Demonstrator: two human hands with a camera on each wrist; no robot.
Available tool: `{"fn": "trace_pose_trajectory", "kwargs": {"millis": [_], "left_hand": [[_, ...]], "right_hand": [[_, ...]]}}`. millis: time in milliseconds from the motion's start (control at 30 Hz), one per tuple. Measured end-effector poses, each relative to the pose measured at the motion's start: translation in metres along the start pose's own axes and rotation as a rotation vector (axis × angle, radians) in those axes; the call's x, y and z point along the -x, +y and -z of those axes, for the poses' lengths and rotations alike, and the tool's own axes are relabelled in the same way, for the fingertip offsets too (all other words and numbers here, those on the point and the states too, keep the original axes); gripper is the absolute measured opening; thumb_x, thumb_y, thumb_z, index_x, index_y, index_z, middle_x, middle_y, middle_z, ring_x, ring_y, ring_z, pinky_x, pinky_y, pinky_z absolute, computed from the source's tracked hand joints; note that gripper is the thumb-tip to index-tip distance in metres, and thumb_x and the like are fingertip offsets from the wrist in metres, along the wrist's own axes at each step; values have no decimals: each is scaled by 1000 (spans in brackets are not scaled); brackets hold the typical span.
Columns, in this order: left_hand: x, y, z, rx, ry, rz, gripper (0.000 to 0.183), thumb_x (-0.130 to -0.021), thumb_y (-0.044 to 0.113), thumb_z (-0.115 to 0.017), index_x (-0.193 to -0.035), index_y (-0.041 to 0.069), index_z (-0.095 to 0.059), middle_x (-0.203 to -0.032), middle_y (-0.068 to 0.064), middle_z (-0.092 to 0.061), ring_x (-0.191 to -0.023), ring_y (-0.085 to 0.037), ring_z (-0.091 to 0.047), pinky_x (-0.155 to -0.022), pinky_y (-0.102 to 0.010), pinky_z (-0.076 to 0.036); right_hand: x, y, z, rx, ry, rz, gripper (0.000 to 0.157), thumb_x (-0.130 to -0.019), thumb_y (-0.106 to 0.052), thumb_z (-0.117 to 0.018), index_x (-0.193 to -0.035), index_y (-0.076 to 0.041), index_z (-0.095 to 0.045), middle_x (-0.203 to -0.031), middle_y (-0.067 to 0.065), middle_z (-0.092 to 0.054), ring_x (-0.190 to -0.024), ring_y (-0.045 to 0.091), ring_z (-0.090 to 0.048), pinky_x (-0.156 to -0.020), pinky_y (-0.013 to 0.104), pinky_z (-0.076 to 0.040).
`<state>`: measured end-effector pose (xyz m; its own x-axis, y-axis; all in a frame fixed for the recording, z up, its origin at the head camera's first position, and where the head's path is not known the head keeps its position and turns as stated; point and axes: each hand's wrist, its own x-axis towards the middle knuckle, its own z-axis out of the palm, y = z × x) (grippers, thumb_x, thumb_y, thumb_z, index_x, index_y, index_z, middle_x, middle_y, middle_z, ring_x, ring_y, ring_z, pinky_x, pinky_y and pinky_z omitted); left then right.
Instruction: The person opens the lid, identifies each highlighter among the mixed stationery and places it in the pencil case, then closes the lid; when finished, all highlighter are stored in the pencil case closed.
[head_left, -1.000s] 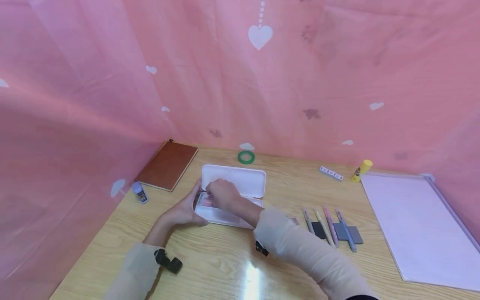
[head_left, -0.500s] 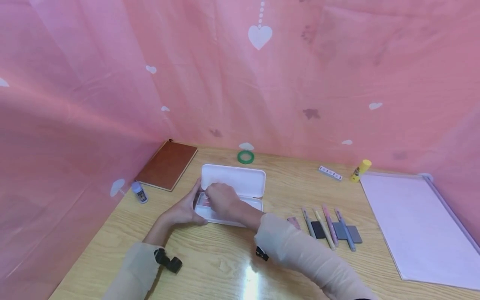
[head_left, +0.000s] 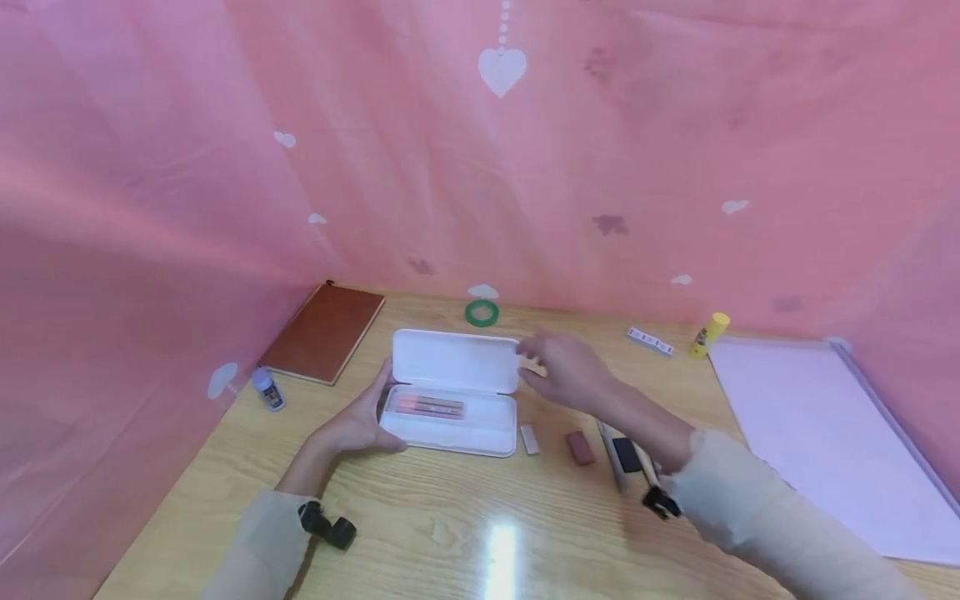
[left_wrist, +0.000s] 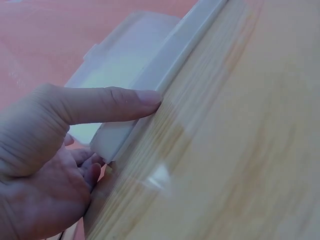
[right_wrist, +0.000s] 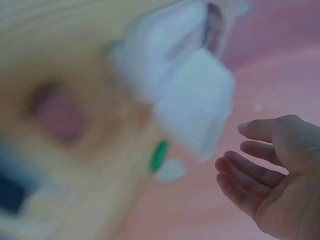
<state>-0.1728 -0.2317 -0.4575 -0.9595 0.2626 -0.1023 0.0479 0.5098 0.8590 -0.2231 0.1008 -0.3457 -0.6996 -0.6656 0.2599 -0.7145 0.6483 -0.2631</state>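
Observation:
A white pencil case [head_left: 450, 433] lies with its lid [head_left: 456, 360] raised at the back. Several slim pens with pinkish ends [head_left: 431, 407] lie side by side in its left part. My left hand [head_left: 362, 423] holds the case by its left end. In the left wrist view the thumb [left_wrist: 120, 104] presses along the front wall, with the other fingers partly hidden behind the corner. My right hand [head_left: 566, 371] is in the air just right of the lid, fingers loosely bent and holding nothing. The right wrist view is blurred, but shows that hand [right_wrist: 280, 170] bare.
Right of the case lie a small pale block [head_left: 529, 439], a reddish block [head_left: 580, 447], a dark block [head_left: 626, 455] and pens [head_left: 611, 457] partly under the right arm. Farther out are a brown notebook [head_left: 326, 333], small bottle [head_left: 268, 389], green tape ring [head_left: 482, 312], yellow tube [head_left: 709, 335] and white board [head_left: 817, 442].
My right hand has come out of the case and moved right, leaving the pens lying in it. The left hand keeps its hold. The head view has shifted slightly.

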Motion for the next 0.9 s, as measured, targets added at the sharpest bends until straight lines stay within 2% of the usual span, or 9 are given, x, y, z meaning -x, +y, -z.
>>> {"fn": "trace_pose_trajectory", "kwargs": {"millis": [133,267,367,433,500,533,700,833,900], "left_hand": [[5,-1,3,2,12,1,144,-54,18,-91,-150,27,16,-157,-6,-13,-144,-23,-6,-114,-53,-3],[7,-6,3,8,21,-12,144,-53,17,-91,-149,33,15,-155,-6,-18,-143,-24,-9,-114,-54,-5],[7,-8,1,-4,21,-5,144,-53,18,-92,-149,33,15,-154,-6,-20,-143,-25,-10,-114,-53,-6],[6,-9,-1,-8,21,1,144,-53,20,-92,-149,32,15,-154,-6,-20,-144,-25,-9,-114,-53,-6],[3,-8,-2,-10,20,-2,143,-54,21,-92,-149,32,14,-154,-5,-20,-144,-24,-9,-114,-53,-6],[2,-7,-3,-8,21,-6,142,-54,21,-91,-149,34,14,-154,-5,-20,-144,-24,-9,-114,-54,-6],[-2,0,-3,-6,21,-19,141,-55,19,-91,-149,36,13,-154,-5,-21,-143,-23,-11,-114,-52,-7],[0,2,-1,10,4,-21,143,-54,16,-91,-150,32,14,-155,-5,-19,-143,-24,-10,-115,-51,-6],[1,2,-1,14,-1,-23,143,-54,17,-91,-149,33,14,-155,-5,-17,-144,-24,-9,-115,-51,-6]], "right_hand": [[36,26,3,54,-28,-75,30,-82,-20,-71,-106,-2,-68,-96,10,-69,-80,21,-67,-64,34,-54],[57,44,3,81,-66,-126,30,-81,-20,-72,-103,0,-69,-90,10,-70,-76,20,-66,-62,35,-54],[68,52,-2,98,-121,-165,16,-81,-20,-70,-77,-4,-67,-67,0,-62,-58,12,-55,-48,28,-45],[75,56,-8,127,-163,-210,25,-82,-19,-68,-61,-10,-56,-55,-6,-47,-49,8,-43,-41,24,-34],[81,57,-14,156,-197,-265,34,-82,-19,-65,-56,-15,-45,-51,-8,-35,-45,8,-33,-40,23,-25],[84,57,-17,171,-207,-291,35,-83,-19,-63,-54,-16,-43,-49,-8,-32,-44,8,-32,-39,23,-23],[90,53,-30,206,-184,-349,35,-87,-20,-57,-54,-17,-45,-48,-5,-38,-42,11,-38,-36,25,-26],[88,51,-31,147,-147,-365,38,-89,-22,-57,-54,-16,-44,-46,-7,-32,-40,8,-32,-35,22,-23],[86,51,-26,83,-115,-365,33,-88,-21,-60,-58,-11,-53,-46,-7,-35,-39,7,-33,-35,21,-25]]}}
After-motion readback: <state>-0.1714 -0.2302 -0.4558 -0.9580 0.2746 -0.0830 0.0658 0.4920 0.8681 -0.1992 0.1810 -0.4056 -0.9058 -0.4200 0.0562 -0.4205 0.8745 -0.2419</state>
